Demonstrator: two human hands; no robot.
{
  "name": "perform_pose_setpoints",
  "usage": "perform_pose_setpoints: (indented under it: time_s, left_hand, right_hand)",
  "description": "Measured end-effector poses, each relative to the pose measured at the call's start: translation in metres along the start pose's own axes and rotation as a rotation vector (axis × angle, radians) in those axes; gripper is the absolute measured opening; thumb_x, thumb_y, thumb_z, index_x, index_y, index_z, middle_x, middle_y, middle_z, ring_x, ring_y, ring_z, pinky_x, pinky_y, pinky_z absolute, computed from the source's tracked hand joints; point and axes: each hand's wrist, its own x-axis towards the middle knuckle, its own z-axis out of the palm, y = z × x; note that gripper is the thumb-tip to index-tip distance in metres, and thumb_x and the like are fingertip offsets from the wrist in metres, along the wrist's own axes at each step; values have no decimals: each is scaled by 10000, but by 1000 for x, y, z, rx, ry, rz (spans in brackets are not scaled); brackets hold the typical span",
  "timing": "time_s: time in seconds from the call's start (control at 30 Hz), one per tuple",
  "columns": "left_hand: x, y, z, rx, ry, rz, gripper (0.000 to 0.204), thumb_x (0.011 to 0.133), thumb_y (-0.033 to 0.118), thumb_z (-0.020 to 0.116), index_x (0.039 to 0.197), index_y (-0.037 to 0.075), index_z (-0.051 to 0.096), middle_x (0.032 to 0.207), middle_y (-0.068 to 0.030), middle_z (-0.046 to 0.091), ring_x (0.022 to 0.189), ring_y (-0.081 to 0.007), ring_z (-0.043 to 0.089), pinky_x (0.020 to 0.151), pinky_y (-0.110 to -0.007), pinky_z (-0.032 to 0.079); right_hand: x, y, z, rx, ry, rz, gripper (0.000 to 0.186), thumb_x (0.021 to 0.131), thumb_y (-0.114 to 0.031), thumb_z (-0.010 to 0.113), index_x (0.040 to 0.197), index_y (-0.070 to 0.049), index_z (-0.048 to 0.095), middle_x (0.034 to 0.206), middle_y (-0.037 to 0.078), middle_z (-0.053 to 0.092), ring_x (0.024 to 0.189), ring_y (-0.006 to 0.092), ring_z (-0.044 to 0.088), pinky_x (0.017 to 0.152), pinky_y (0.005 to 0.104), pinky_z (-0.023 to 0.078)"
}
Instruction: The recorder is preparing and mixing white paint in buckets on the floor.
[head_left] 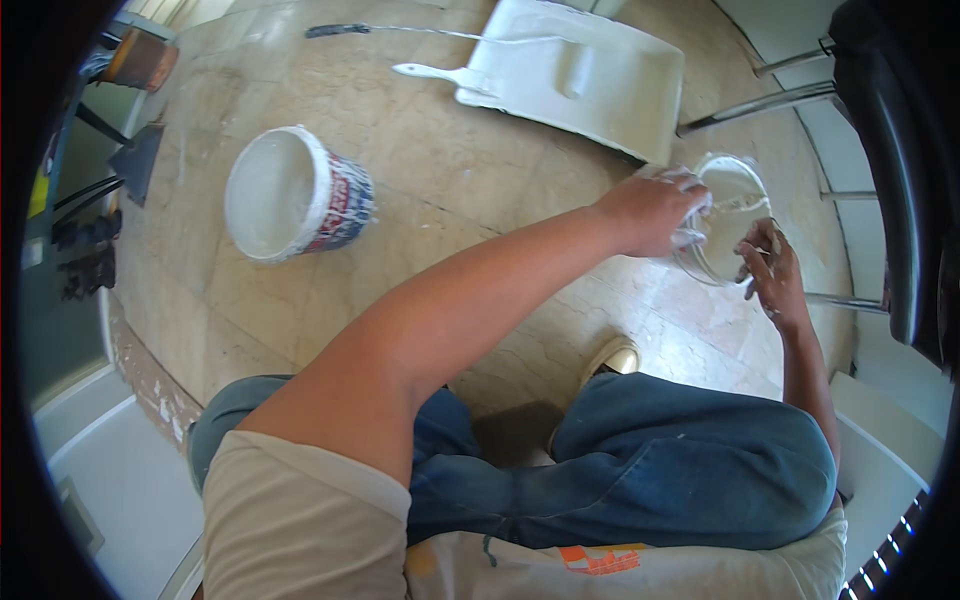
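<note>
On the floor at the right stands a tub (pixel 716 268) with whitish paint in it, its rim smeared white. My left hand (pixel 655 213) reaches across to the tub's left side. Its paint-covered fingers are curled at the rim and look closed on it. At the tub's right edge is my right hand (pixel 773 268), also spotted with paint. Its fingers are bent and drawn together over the opening; whatever they hold, if anything, is too small to make out. A pale streaky shape lies in the tub between both hands.
A paint bucket (pixel 335 200) with a coloured label stands at the left. At the far side lies a white paint tray (pixel 630 70) with a roller (pixel 578 72) inside and a brush (pixel 440 73) on its edge. A black chair (pixel 880 160) with metal legs borders the right.
</note>
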Motion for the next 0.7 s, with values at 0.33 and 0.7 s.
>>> perform_pose_setpoints:
  time_s: [0.33,0.7]
  left_hand:
    - [-68,-96,-228,577,-137,-115,304,948,347,580,1120,97,584,1303,-164,552,1227,-368,532,1001,-454,461]
    - [-315,-166,-332,-785,330,-1295,532,1015,501,405,1219,42,580,1187,-117,634,1081,-218,595,973,-373,447]
  right_hand:
    - [4,6,-11,-113,-48,82,242,970,-213,592,1006,22,638,769,91,632,658,130,598,533,263,487]
    - [5,0,-10,-52,-92,82,233,983,-131,569,1149,27,610,925,94,665,730,134,627,584,263,500]
